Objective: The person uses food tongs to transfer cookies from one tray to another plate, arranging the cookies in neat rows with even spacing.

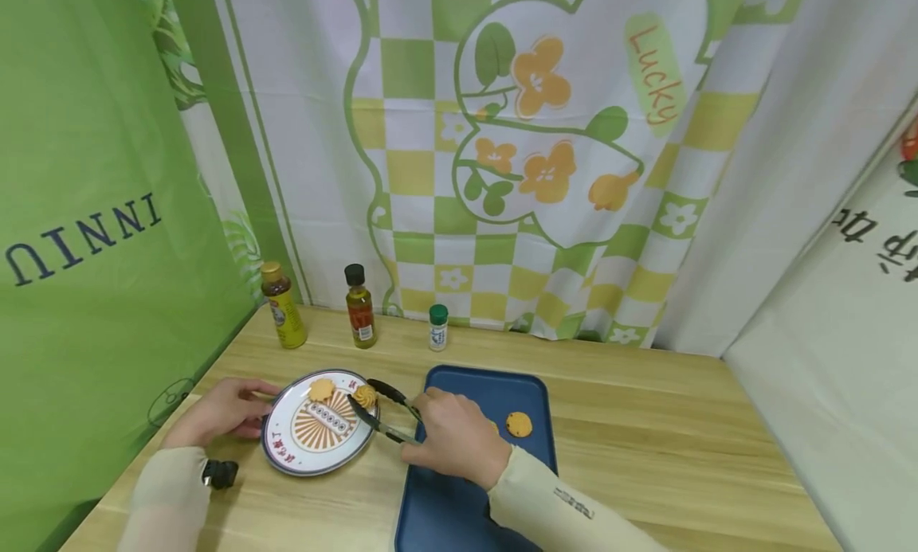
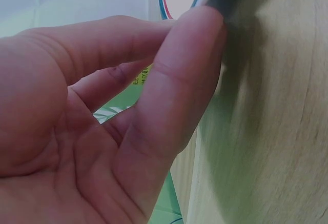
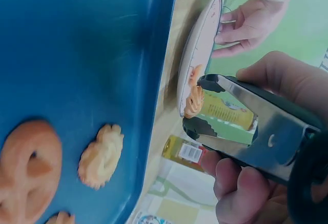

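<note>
My left hand (image 1: 228, 413) is at the left rim of a round white plate (image 1: 285, 424) with red lettering and an orange ray pattern. Thumb and fingers pinch that rim, the fingertip (image 2: 200, 29) right against its edge in the left wrist view. My right hand (image 1: 459, 432) grips metal tongs (image 3: 271, 144) with black tips. The tongs are spread, their tips on either side of a swirled cookie (image 1: 365, 397) at the plate's right edge. Another round, pale cookie (image 1: 320, 389) lies near the plate's far side.
A blue tray (image 1: 445, 512) under my right forearm holds a dotted round cookie (image 1: 519, 424), a pretzel-shaped cookie (image 3: 31, 167) and a swirled one (image 3: 101, 156). Behind stand a yellow-labelled bottle (image 1: 288, 321), a black-capped bottle (image 1: 360, 307) and a green-capped shaker (image 1: 438, 329), near the curtain (image 1: 409, 170).
</note>
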{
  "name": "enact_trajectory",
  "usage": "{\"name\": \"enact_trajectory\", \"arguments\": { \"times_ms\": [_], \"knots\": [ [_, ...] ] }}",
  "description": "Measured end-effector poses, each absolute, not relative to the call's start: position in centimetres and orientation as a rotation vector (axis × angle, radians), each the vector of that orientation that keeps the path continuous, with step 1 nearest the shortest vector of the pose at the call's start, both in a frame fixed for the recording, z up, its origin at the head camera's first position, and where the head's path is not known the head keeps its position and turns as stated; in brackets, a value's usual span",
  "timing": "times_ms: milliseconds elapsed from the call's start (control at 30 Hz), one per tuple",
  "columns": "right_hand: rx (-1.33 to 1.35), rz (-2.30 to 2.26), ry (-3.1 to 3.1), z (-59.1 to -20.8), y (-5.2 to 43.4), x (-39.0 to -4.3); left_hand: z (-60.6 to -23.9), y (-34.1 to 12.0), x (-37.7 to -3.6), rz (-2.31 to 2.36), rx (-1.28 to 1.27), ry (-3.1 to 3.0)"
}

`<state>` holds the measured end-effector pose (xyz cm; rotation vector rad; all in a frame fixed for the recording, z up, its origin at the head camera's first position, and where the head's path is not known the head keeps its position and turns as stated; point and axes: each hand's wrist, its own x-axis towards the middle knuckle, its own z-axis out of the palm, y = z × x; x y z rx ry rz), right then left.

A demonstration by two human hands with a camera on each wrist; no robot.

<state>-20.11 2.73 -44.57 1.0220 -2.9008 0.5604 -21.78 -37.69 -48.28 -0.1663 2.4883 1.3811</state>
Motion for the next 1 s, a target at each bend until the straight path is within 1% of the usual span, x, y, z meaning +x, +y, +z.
{"name": "enact_trajectory", "arguments": {
  "times_ms": [300, 733, 1000],
  "knots": [
    [1.058, 0.39, -2.822, -45.1, 1.0, -20.7, -48.0, -37.5, -21.9, 1.371, -0.162, 2.495],
    [1.055, 0.364, -2.817, -45.8, -0.2, -20.8, -48.1, -37.5, -21.5, 1.39, -0.157, 2.481],
    [1.035, 0.399, -2.873, -45.6, -0.4, -20.8, -48.0, -37.5, -21.6, 1.386, -0.156, 2.485]
  ]
}}
